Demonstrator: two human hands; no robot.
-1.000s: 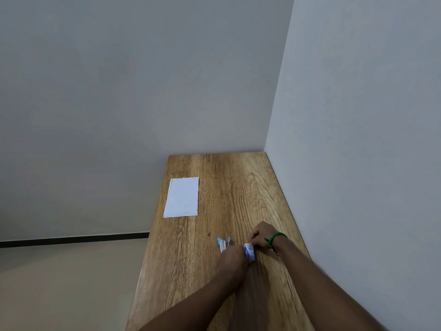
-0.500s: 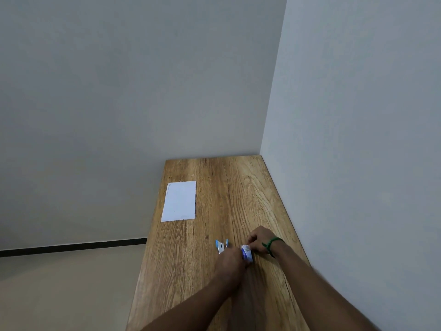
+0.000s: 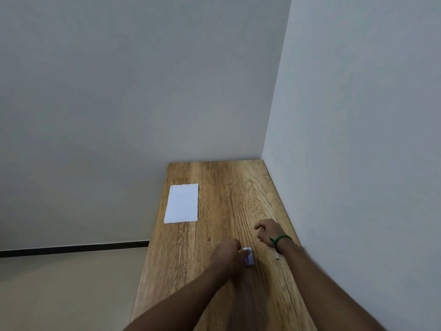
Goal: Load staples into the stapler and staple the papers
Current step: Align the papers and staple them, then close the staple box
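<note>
A white sheet of papers (image 3: 182,203) lies flat at the table's far left. My left hand (image 3: 226,253) grips the left end of a small white-and-blue staple box (image 3: 249,257) resting on the wood. The stapler is almost wholly hidden behind that hand; only a sliver of blue (image 3: 218,242) shows. My right hand (image 3: 266,231), with a green band on its wrist, hovers to the far right of the box with fingers curled. Whether it pinches anything is unclear. A thin pale strip (image 3: 277,255) lies on the table below my right wrist.
The narrow wooden table (image 3: 229,182) runs away from me into a corner. A grey wall borders its right edge and another its far end. The left edge drops to a beige floor (image 3: 71,283).
My right hand has left the staple box and moved up and to the right. A pale strip now shows under its wrist. My left hand stays on the box and now covers the stapler.
</note>
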